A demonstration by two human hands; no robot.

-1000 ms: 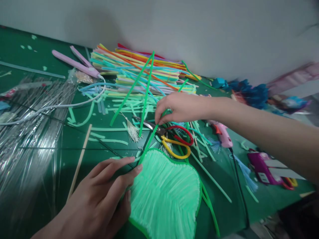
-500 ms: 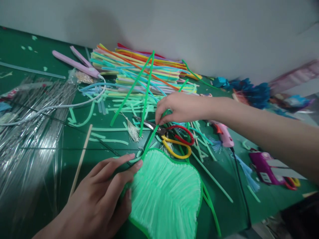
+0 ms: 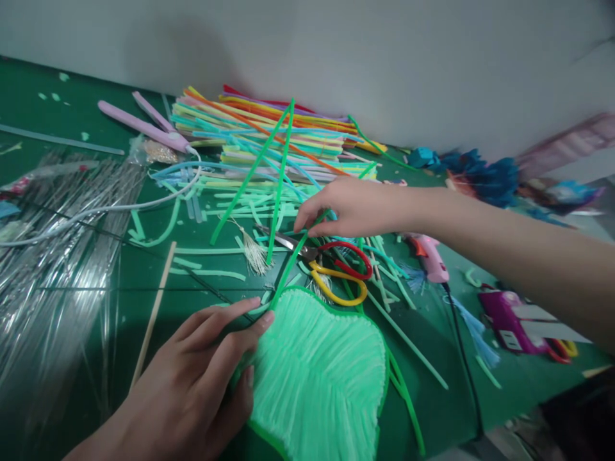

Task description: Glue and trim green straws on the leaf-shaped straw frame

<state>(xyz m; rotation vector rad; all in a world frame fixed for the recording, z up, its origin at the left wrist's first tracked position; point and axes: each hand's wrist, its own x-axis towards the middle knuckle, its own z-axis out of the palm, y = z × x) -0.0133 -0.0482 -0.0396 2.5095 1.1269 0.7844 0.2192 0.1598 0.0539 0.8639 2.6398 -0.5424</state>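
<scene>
A light green leaf-shaped piece of fuzzy pipe cleaners (image 3: 321,371), edged in darker green, lies at the front centre. From its upper left edge a green pipe cleaner (image 3: 289,266) runs up to my right hand (image 3: 343,208), which pinches it between thumb and fingers. My left hand (image 3: 206,365) rests along the leaf's left edge, its fingertips pressing the pipe cleaner's lower end there. Scissors (image 3: 341,288) with one red and one yellow handle loop lie under my right hand, just above the leaf, blades pointing left. A bent green pipe cleaner (image 3: 281,173) forms a narrow upside-down V beyond.
Bundles of coloured pipe cleaners (image 3: 269,128) lie by the wall, beside a lilac hair straightener (image 3: 144,125). Metal wires (image 3: 62,256) and a wooden stick (image 3: 154,314) are at left. A pink glue gun (image 3: 432,259), its black cord and a purple box (image 3: 509,320) sit at right.
My right hand has shifted very slightly left, and the stretch of pipe cleaner between my hands bows a little more. My left hand and the leaf stay in place.
</scene>
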